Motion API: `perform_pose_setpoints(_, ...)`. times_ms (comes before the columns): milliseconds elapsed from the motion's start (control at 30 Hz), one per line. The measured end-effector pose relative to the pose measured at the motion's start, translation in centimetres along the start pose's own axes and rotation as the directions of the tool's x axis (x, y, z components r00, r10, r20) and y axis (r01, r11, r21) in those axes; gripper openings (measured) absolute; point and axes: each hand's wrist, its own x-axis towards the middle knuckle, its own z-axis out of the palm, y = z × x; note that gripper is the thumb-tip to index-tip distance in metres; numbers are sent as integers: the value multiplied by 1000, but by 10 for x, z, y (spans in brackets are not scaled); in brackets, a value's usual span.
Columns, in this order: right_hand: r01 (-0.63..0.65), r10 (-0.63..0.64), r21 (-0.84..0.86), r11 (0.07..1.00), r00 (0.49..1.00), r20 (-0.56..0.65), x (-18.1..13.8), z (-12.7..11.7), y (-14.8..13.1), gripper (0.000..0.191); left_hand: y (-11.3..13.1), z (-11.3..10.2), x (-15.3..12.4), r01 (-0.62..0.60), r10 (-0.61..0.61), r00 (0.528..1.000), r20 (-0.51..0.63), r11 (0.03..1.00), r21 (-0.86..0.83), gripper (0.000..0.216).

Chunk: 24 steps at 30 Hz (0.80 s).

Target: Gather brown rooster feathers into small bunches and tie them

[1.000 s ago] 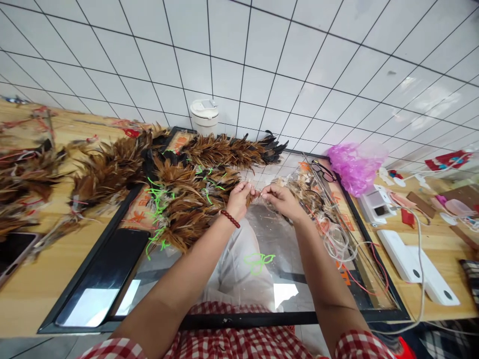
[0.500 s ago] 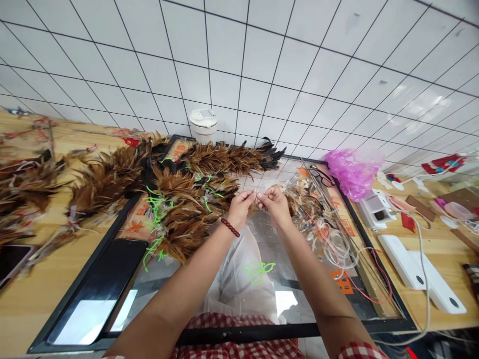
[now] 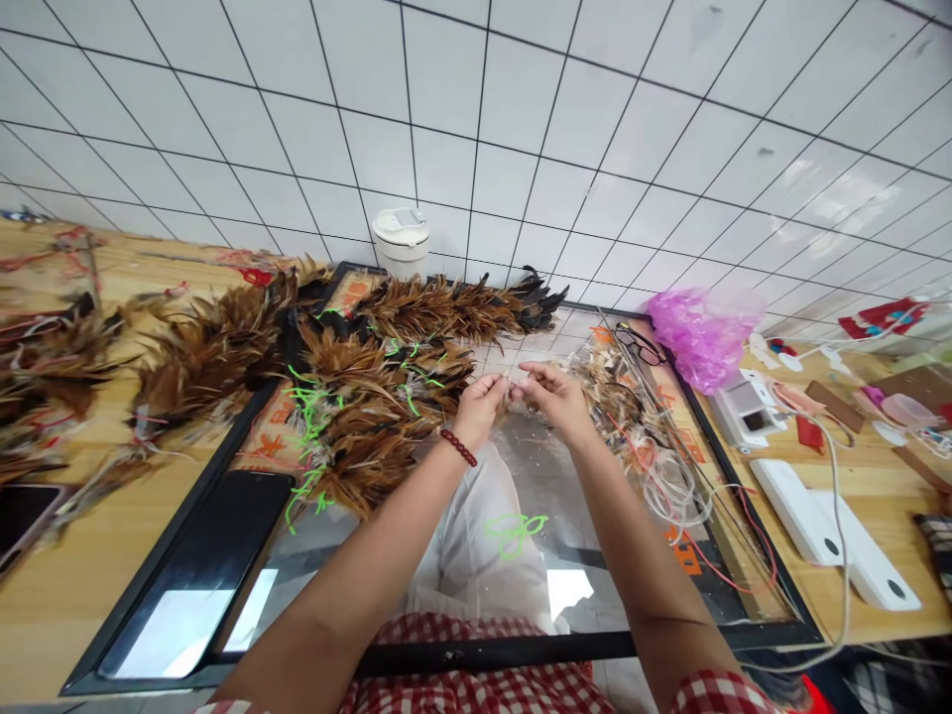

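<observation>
My left hand (image 3: 481, 405), with a dark red bead bracelet (image 3: 458, 447) at its wrist, is closed in a pinch above the glass panel (image 3: 535, 476). Close beside it, my right hand (image 3: 554, 397) has thumb and finger pressed together, the index finger stretched further out. Whatever thin or small thing sits between the fingertips is too small to name. Bundles of brown feathers (image 3: 372, 446) tied with bright green strings (image 3: 308, 412) lie left of my hands. Loose pale feathers (image 3: 606, 382) are on the right. A few green ties (image 3: 513, 533) rest on the glass nearer to me.
A black phone (image 3: 197, 575) lies on the frame's left side. Coiled white cord (image 3: 673, 496), eyeglasses (image 3: 640, 342) and a pink plastic bag (image 3: 703, 337) are at right, with white devices (image 3: 833, 535) beyond the frame. A lidded white container (image 3: 402, 241) stands by the tiled wall.
My right hand's fingers have shifted, its index finger now more extended. My left hand keeps its pinch in nearly the same place. The feathers lie as before.
</observation>
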Motion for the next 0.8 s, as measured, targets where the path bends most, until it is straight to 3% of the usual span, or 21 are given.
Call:
perform_pose_setpoints(167, -11, 1, 49, 999, 981, 193, -2, -7, -2, 31, 4, 3, -5, -19, -2, 985, 170, 992, 124, 35)
perform_pose_setpoints(300, -16, 14, 21, 1000, 994, 109, -1, -4, 2, 32, 4, 2, -6, 16, -56, 976, 212, 983, 184, 38)
perform_pose_setpoints(400, 56, -56, -172, 984, 998, 3, 1, -6, 6, 31, 4, 1, -4, -24, -19, 980, 197, 977, 214, 39)
perform_pose_setpoints(500, 173, -189, -513, 841, 982, 21, 1, -14, 5, 21, 5, -1, 0, -81, 71, 994, 86, 990, 116, 34)
perform_pose_setpoints(567, 272, -187, -707, 653, 962, 197, 0, -19, 1, 19, 6, -3, 3, -101, 102, 995, -10, 995, 24, 31)
perform_pose_setpoints(633, 362, -94, -784, 504, 925, 367, -2, -20, -1, 22, 6, -5, 6, -114, 112, 991, -76, 993, -25, 30)
perform_pose_setpoints(700, 382, -15, -809, 448, 907, 420, -4, -16, 0, 25, 6, -6, 8, -117, 111, 988, -103, 992, -55, 30)
perform_pose_setpoints(800, 269, 55, -866, 422, 946, 320, -7, -4, 3, 21, 6, -6, 9, -115, 104, 988, -117, 989, -95, 31)
